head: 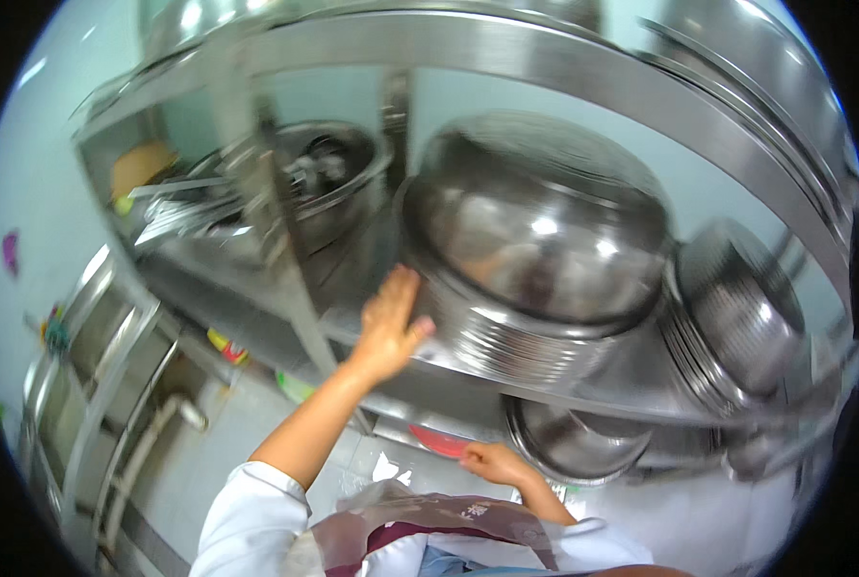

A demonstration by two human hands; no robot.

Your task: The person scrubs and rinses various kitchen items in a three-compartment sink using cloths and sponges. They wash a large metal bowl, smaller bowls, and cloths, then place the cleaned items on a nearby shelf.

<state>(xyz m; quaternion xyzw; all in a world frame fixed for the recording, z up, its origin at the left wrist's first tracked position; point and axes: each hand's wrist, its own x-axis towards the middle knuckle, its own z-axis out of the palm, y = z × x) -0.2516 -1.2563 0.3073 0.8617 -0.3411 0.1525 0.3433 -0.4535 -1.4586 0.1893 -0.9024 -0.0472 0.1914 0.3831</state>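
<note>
My left hand (393,324) reaches out with its fingers extended and thumb apart, holding nothing. It is beside the left side of a stack of stainless steel basins (523,346) on the middle shelf; whether it touches the rims cannot be told. The upper basin (545,223) of that stack lies upside down. Lower and nearer my body, my right hand (498,464) has its fingers curled in, with nothing visible in it. Behind its fingertips a red object (437,440) shows low down, apparently beneath the shelf.
A metal pot (350,209) with utensils stands at the left behind a shelf post (285,238). Perforated metal strainers (740,317) lean at the right. Another basin (574,440) sits below. A metal rack (83,404) and white pipe (193,415) are at the left.
</note>
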